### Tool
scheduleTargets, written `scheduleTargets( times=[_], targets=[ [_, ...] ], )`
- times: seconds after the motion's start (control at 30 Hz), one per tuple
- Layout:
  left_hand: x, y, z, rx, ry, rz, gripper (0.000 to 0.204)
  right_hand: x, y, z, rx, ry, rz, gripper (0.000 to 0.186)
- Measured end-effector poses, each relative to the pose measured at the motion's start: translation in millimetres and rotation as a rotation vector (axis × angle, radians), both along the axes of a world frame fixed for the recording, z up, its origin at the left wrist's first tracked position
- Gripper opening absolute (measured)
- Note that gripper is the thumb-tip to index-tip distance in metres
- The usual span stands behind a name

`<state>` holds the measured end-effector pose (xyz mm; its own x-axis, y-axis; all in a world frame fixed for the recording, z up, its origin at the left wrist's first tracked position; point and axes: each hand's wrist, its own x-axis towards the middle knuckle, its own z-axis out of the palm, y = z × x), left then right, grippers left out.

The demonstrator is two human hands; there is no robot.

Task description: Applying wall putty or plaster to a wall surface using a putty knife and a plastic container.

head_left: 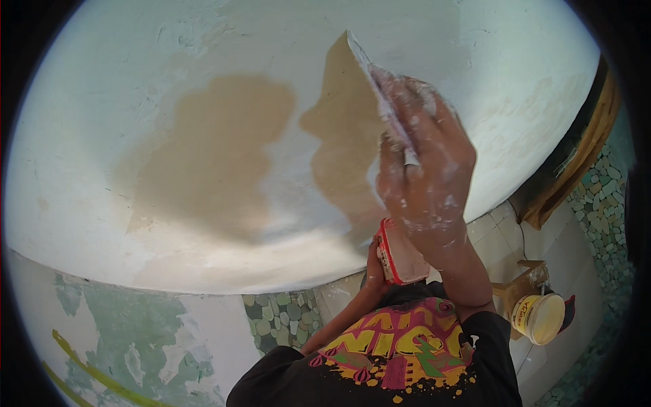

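Observation:
My right hand (434, 152), spotted with white putty, is closed around a thin flat putty scraper (372, 76). I see the scraper nearly edge-on, its far tip at or very close to the pale wall (224, 41); whether it touches, I cannot tell. Lower down, near my body, my left hand (374, 271) grips the side of a plastic tub (410, 261) with a red rim. Pale, putty-like material shows inside the tub. My right forearm covers part of its right side. Shadows of my head and of the hand with the scraper fall on the wall.
At the lower right, a yellow-and-white paint bucket (542, 319) stands by a small wooden stool (525, 278). A brown wooden edge (576, 159) bounds the wall on the right. Pebble-patterned flooring (285, 315) and light tiles lie below. Patchy green-and-white surface (135, 325) is at the lower left.

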<state>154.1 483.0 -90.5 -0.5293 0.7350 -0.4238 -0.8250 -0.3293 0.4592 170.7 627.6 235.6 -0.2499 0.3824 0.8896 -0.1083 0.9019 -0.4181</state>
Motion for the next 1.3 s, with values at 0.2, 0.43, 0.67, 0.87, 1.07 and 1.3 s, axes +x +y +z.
scheduleTargets(
  times=[0.2, 0.43, 0.67, 0.87, 1.07, 1.3],
  targets=[
    [-24.2, -63.7, 5.8, -0.018, -0.067, -0.063, 0.062, -14.2, -77.3, -9.2, -0.009, -0.131, 0.108, 0.052],
    [-32.0, -111.2, 64.9, -0.042, -0.003, -0.184, 0.065, -29.6, -64.5, 26.7, -0.140, 0.162, 0.002, 0.048],
    [-35.3, -163.4, 35.2, -0.087, 0.008, -0.242, 0.068, -32.9, -187.3, -1.4, 0.004, -0.163, 0.055, 0.050],
    [-3.8, -142.5, 41.4, -0.104, 0.087, -0.246, 0.067, 25.4, -166.6, -29.8, -0.129, -0.041, 0.232, 0.045],
    [-21.8, -102.1, 21.8, -0.086, -0.034, -0.263, 0.068, 44.1, -55.6, -84.3, -0.457, 0.138, -0.022, 0.040],
    [-9.5, 80.4, -2.9, 0.013, 0.067, -0.134, 0.067, 48.7, 165.1, -141.7, 0.100, -0.079, -0.293, 0.043]
  ],
)
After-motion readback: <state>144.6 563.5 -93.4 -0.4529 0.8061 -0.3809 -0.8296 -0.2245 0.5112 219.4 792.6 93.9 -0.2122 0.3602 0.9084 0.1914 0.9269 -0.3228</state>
